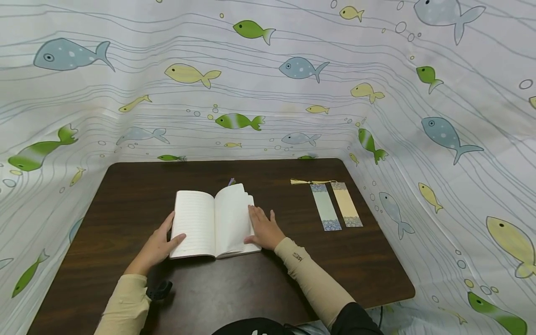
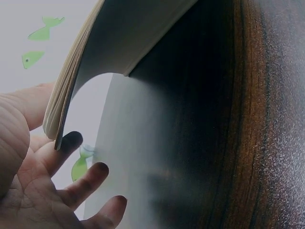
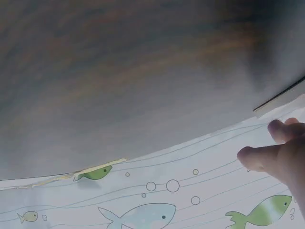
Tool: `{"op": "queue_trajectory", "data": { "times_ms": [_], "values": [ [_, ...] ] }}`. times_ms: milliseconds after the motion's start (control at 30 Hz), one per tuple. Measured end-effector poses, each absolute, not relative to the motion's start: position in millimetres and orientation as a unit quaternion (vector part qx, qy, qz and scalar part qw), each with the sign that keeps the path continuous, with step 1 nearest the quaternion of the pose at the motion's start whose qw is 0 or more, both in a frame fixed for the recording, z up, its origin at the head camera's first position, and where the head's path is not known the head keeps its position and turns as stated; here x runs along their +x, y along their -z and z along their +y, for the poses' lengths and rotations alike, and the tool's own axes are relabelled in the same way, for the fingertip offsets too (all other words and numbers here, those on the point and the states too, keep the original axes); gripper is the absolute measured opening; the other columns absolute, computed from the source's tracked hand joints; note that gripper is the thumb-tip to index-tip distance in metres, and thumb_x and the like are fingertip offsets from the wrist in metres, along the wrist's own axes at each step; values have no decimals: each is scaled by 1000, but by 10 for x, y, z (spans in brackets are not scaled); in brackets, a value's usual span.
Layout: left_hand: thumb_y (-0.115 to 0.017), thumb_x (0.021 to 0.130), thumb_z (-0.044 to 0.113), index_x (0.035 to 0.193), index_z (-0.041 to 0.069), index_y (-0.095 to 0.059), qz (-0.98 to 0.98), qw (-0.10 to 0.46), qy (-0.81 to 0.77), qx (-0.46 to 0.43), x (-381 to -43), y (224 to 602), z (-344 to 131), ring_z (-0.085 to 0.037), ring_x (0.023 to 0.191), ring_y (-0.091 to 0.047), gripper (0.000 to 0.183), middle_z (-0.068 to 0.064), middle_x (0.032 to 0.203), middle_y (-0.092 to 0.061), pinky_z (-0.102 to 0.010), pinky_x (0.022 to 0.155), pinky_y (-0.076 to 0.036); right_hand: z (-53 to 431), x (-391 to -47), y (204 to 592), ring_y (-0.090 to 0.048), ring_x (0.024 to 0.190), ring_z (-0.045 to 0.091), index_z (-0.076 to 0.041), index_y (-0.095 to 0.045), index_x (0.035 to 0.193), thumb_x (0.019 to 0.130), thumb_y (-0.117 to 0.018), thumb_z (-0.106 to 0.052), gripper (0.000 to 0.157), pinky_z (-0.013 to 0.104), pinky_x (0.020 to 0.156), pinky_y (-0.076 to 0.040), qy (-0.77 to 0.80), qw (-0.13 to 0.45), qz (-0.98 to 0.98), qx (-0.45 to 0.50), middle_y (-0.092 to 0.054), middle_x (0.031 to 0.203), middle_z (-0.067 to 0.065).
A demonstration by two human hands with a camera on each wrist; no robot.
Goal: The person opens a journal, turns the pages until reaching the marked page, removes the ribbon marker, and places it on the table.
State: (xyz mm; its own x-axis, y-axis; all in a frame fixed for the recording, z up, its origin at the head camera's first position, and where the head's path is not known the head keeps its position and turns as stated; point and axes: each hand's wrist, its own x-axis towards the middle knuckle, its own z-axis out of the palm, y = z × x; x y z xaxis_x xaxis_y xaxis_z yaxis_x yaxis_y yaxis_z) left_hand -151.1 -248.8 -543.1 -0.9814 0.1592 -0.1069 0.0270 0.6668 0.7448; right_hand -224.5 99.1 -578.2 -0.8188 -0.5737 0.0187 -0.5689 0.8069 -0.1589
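An open notebook [image 1: 194,223] with lined pages lies on the dark wooden table, its right-hand pages fanning up slightly. My left hand [image 1: 155,246] holds its left edge, the thumb over the page and the fingers below the cover. In the left wrist view, the page block [image 2: 64,98] sits between thumb and fingers, with that side raised off the tabletop. My right hand [image 1: 265,230] rests on the right page's outer edge, fingers extended. From the right wrist, only a corner of the notebook [image 3: 281,98] shows beside the fingers.
Two bookmarks, one pale green [image 1: 325,207] and one yellow [image 1: 346,204], lie right of the notebook, with a cream tassel [image 1: 299,182] at their top. A small purple tip [image 1: 232,181] pokes out behind the notebook. Fish-patterned cloth [image 1: 251,93] surrounds the table [image 1: 138,186].
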Motion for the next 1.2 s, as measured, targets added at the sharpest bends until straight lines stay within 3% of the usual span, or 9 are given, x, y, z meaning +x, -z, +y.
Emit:
{"op": "queue_trajectory", "data": {
  "times_ms": [200, 367, 500, 633, 767, 867, 967, 1100, 1200],
  "values": [
    [-62, 102, 39, 160, -6, -2, 909, 82, -406, 50, -1506, 5415, -2484, -61, 139, -27, 94, -44, 154, -21, -73, 104, -31, 983, -2282, 5757, -9, 156, 30, -2, -6, 163, 86, -75, -51, 114, 69, 117, -11, 147, 40, 937, -314, -12, 170, 15],
    [-62, 102, 38, 160, -6, -2, 909, 85, -405, 47, -1497, 5410, -2482, -62, 139, -27, 93, -44, 154, -21, -73, 104, -31, 962, -2290, 5594, -17, 155, 22, -8, -7, 164, 97, -69, -40, 97, 53, 123, -12, 371, 123, 852, -349, -19, 169, 10],
    [-61, 102, 38, 160, -5, -2, 909, 87, -405, 46, -1497, 5399, -2482, -62, 139, -27, 93, -44, 154, -21, -73, 104, -31, 878, -2209, 5490, -15, 155, 20, -13, -3, 165, 98, -56, -61, 98, 36, 120, -28, 511, 214, 752, -356, -13, 170, 7],
    [-61, 103, 38, 161, -3, -1, 907, 88, -410, 48, -1498, 5384, -2479, -61, 140, -25, 93, -43, 155, -20, -73, 105, -29, 747, -2122, 5454, -15, 155, 22, -14, -7, 165, 86, -42, -83, 111, 32, 118, -29, 505, 251, 733, -380, -10, 170, 10],
    [-56, 105, 39, 161, -1, 1, 901, 95, -420, 45, -1497, 5379, -2477, -61, 142, -21, 89, -41, 157, -16, -74, 107, -25, 616, -2055, 5461, -18, 154, 18, -12, -19, 164, 90, -37, -81, 102, 32, 120, -25, 409, 230, 765, -441, -18, 169, 7],
    [-49, 108, 38, 162, 1, 0, 896, 98, -432, 44, -1490, 5371, -2477, -60, 143, -18, 82, -39, 159, -15, -74, 109, -22, 536, -2008, 5489, -16, 154, 13, -17, -28, 162, 101, -49, -60, 78, 35, 121, -23, 335, 206, 790, -470, -20, 169, 2],
    [-40, 111, 36, 162, 1, -2, 888, 91, -448, 47, -1477, 5364, -2476, -60, 143, -20, 72, -38, 159, -16, -73, 109, -22, 477, -1960, 5510, -16, 155, 16, -19, -36, 159, 103, -59, -39, 64, 44, 121, -23, 278, 192, 809, -482, -22, 169, 1],
    [-24, 112, 38, 162, 1, -3, 866, 93, -488, 46, -1460, 5346, -2472, -59, 145, -15, 66, -37, 161, -11, -73, 111, -17, 430, -1915, 5506, -18, 155, 24, -22, -42, 157, 105, -56, -35, 55, 57, 119, -22, 223, 188, 822, -489, -22, 169, 0],
    [-25, 112, 41, 162, 2, 0, 855, 100, -507, 41, -1460, 5336, -2475, -59, 146, -10, 68, -37, 162, -7, -74, 111, -15, 416, -1900, 5502, -17, 155, 26, -24, -42, 157, 107, -51, -37, 53, 60, 120, -19, 207, 194, 827, -486, -20, 169, -2]
  ]
}}
